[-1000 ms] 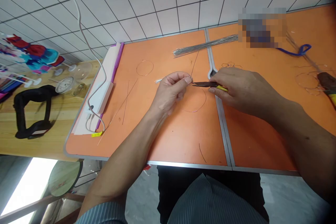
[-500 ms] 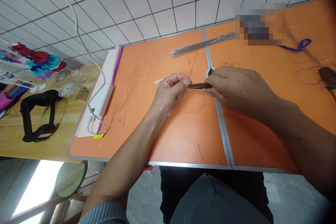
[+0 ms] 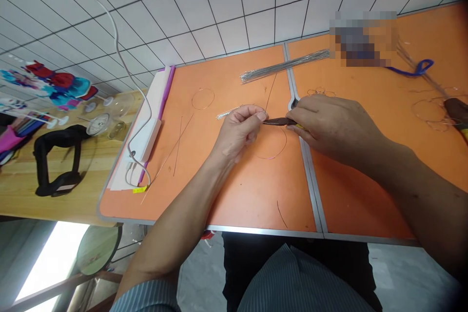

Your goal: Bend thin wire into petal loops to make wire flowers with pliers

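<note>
My right hand (image 3: 327,119) is wrapped round a pair of pliers (image 3: 278,121) with dark jaws and a bit of yellow handle showing. The jaws point left and meet the fingertips of my left hand (image 3: 243,129). That hand pinches a thin wire (image 3: 271,91), which rises above the jaws toward the back of the table. Below the pliers curves a wire loop (image 3: 285,142); whether it joins the pinched wire I cannot tell. Just behind my left hand lies a small bunch of short silvery wires (image 3: 224,113), partly covered by it.
A bundle of long straight wires (image 3: 285,66) lies at the back of the orange table (image 3: 237,204). Wire circle (image 3: 203,99) and loose wires (image 3: 171,148) lie left. A white power strip (image 3: 146,141) with its cable stands further left. Another dark-jawed tool (image 3: 455,109) lies far right.
The whole view has shifted slightly down and to the right. Both hands keep the same hold on the wire and the pliers, with no clear movement between them.
</note>
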### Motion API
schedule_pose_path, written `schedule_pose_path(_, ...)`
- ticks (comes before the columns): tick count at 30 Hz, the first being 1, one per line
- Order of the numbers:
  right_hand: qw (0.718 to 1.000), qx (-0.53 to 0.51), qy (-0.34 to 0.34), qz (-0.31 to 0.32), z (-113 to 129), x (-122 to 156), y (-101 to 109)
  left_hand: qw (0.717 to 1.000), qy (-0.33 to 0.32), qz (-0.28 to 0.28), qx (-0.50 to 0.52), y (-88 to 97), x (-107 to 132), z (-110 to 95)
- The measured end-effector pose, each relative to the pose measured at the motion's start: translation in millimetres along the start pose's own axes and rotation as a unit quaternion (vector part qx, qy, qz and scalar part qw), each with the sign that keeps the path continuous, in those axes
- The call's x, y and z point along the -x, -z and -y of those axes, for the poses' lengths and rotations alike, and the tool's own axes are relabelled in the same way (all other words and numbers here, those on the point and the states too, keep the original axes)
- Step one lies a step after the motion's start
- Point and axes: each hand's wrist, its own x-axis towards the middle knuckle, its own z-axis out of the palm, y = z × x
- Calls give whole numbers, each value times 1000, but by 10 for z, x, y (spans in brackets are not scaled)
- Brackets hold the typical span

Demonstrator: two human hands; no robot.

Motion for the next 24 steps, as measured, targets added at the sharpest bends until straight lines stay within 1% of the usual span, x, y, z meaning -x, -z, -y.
schedule_pose_path(5, 1000, -7, -8, -3, 2, 0, -8, 1000, 0, -2, 2, 9, -3, 7)
schedule_pose_path(15, 1000, 7, 3, -1, 15, -3, 14, 1000, 3, 3, -2, 10, 0, 12)
schedule_pose_path(20, 1000, 10, 9, -17, 10, 5, -14, 1000, 4, 0, -1, 5, 3, 4)
schedule_pose_path(24, 1000, 6, -2, -8, 6, 1, -29, 1000, 4, 4, 8, 3, 3, 2)
